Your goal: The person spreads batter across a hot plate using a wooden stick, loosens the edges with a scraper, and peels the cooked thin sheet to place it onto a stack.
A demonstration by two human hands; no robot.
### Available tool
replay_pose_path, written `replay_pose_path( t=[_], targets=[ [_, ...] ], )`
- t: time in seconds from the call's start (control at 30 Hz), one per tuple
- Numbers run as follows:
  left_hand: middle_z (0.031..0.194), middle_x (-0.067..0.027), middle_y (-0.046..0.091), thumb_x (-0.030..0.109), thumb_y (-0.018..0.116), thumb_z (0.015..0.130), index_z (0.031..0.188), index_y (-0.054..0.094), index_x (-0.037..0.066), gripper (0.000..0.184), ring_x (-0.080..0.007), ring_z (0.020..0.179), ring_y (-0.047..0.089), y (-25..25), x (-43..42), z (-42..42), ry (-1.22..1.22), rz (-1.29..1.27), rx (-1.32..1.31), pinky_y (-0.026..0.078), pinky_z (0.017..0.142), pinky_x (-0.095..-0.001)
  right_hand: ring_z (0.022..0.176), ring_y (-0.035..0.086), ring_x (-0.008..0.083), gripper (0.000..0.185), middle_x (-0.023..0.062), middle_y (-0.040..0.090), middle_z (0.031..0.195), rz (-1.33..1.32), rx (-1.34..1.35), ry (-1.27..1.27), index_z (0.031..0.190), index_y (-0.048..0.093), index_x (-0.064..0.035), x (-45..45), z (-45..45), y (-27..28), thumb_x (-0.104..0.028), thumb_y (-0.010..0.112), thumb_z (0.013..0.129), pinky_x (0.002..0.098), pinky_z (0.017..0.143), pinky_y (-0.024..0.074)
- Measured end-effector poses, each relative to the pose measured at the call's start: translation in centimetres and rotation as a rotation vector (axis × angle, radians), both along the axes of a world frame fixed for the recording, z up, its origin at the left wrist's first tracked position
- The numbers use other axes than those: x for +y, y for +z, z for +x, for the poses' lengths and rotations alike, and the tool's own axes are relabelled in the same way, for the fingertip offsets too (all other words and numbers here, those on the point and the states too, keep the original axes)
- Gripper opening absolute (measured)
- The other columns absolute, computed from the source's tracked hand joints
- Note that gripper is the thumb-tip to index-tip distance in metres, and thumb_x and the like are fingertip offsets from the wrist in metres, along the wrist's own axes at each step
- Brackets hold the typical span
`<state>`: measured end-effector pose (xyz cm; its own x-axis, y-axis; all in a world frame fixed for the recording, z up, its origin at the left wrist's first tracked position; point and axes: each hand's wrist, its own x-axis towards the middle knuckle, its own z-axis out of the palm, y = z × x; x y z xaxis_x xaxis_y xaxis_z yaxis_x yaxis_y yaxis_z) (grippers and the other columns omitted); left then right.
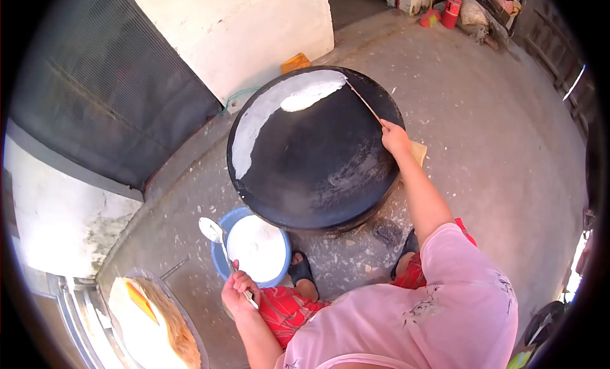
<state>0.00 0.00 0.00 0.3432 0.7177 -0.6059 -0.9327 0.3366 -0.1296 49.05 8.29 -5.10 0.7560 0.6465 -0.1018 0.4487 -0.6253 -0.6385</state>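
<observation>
My right hand (395, 139) is closed round a thin stick (365, 104), whose far end touches white batter (311, 92) near the upper rim of a large round black griddle (305, 159). The batter lies as a curved band along the griddle's upper left edge, thicker and brighter near the top. My left hand (240, 291) grips the handle of a metal ladle (211, 230), its bowl held over the left rim of a blue basin (283, 275). White liquid (256, 247) fills much of the basin, which stands on the floor left of my feet.
A round tray (190, 331) with pale and brown flat sheets lies at the lower left. White walls (235, 32) and a dark screen (114, 83) stand at the left. A red fire extinguisher (451, 10) and sacks (472, 13) are at the top right.
</observation>
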Motion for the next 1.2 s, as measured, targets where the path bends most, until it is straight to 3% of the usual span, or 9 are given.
replay_pose_path(
  t=[0.1,0.3,0.43,0.57,0.63,0.77,0.87,1.0,1.2],
  targets=[
    [0.064,-0.0057,0.046,0.01,0.033,0.087,0.109,0.05,-0.004,0.031,-0.0112,0.047,0.04,1.8,1.8,-1.7,-0.014,0.077,0.101,0.036,0.042,-0.0234,0.095,0.059,0.021,0.029,0.0109,0.062,0.102,0.332,0.309,0.182,0.11,0.058,-0.0098,4.2,-4.3,-4.6,-0.016,0.048,0.084,0.0293,0.083,0.0422],
    [0.064,-0.0052,0.046,0.01,0.034,0.087,0.108,0.051,-0.004,0.03,-0.0114,0.047,0.041,1.4,0.4,-0.7,-0.024,0.051,0.063,0.036,0.042,-0.0232,0.092,0.059,0.0229,0.027,0.0083,0.063,0.099,0.029,0.151,0.168,0.11,0.059,-0.0208,5.4,-7.5,2.0,-0.023,0.049,0.085,0.0306,0.079,0.045],
    [0.064,-0.0056,0.046,0.011,0.035,0.088,0.108,0.051,-0.004,0.029,-0.0112,0.047,0.041,0.3,-0.1,0.0,-0.026,0.052,0.082,0.037,0.042,-0.0232,0.097,0.057,0.0243,0.028,0.0054,0.059,0.107,-0.036,0.082,0.353,0.11,0.058,-0.0274,5.9,-7.8,0.0,-0.027,0.048,0.085,0.0329,0.083,0.0441],
    [0.064,-0.0059,0.046,0.011,0.035,0.088,0.107,0.051,-0.003,0.029,-0.0109,0.047,0.04,0.4,0.2,-0.2,-0.017,0.055,0.12,0.037,0.041,-0.0222,0.099,0.056,0.0242,0.029,0.0074,0.059,0.108,-0.109,0.065,0.333,0.112,0.057,-0.0253,1.9,-6.2,3.8,-0.026,0.048,0.084,0.0331,0.084,0.0435],
    [0.064,-0.006,0.046,0.011,0.035,0.088,0.107,0.052,-0.003,0.028,-0.0107,0.046,0.04,0.2,0.1,0.0,-0.011,0.047,0.113,0.037,0.041,-0.0219,0.095,0.058,0.0247,0.027,0.0095,0.06,0.104,0.045,0.017,0.039,0.11,0.058,-0.0212,1.3,-4.4,1.0,-0.025,0.051,0.084,0.0335,0.081,0.0448],
    [0.063,-0.0056,0.046,0.012,0.035,0.088,0.107,0.052,-0.002,0.028,-0.0101,0.046,0.04,0.9,0.3,0.8,-0.011,0.026,0.165,0.036,0.04,-0.0214,0.093,0.059,0.0227,0.026,0.0125,0.063,0.097,0.177,0.067,0.385,0.107,0.06,-0.0145,3.6,-7.3,-3.0,-0.019,0.05,0.084,0.0304,0.079,0.0445],
    [0.062,-0.0051,0.045,0.012,0.035,0.088,0.105,0.052,-0.001,0.027,-0.0096,0.045,0.039,1.1,0.1,0.9,-0.023,0.01,0.173,0.035,0.039,-0.021,0.097,0.057,0.0243,0.026,0.0093,0.06,0.104,0.037,0.131,0.511,0.106,0.061,-0.0211,4.4,-8.5,-0.5,-0.024,0.049,0.083,0.0326,0.083,0.0435],
    [0.062,-0.0046,0.045,0.012,0.035,0.088,0.104,0.052,-0.001,0.026,-0.0091,0.045,0.038,1.0,0.0,0.9,-0.034,0.002,0.213,0.034,0.039,-0.0205,0.092,0.059,0.0239,0.027,0.0103,0.062,0.099,-0.006,0.1,0.322,0.109,0.06,-0.0162,3.6,-8.8,2.0,-0.021,0.051,0.084,0.0299,0.08,0.0445],
    [0.062,-0.0043,0.044,0.013,0.035,0.088,0.104,0.051,0.0,0.026,-0.0089,0.044,0.038,0.7,0.0,0.6,-0.038,0.003,0.202,0.034,0.039,-0.0205,0.09,0.06,0.0228,0.027,0.011,0.063,0.096,0.038,0.161,0.642,0.107,0.06,-0.014,2.7,-8.3,-0.1,-0.018,0.053,0.082,0.0288,0.079,0.0441]
  ],
)
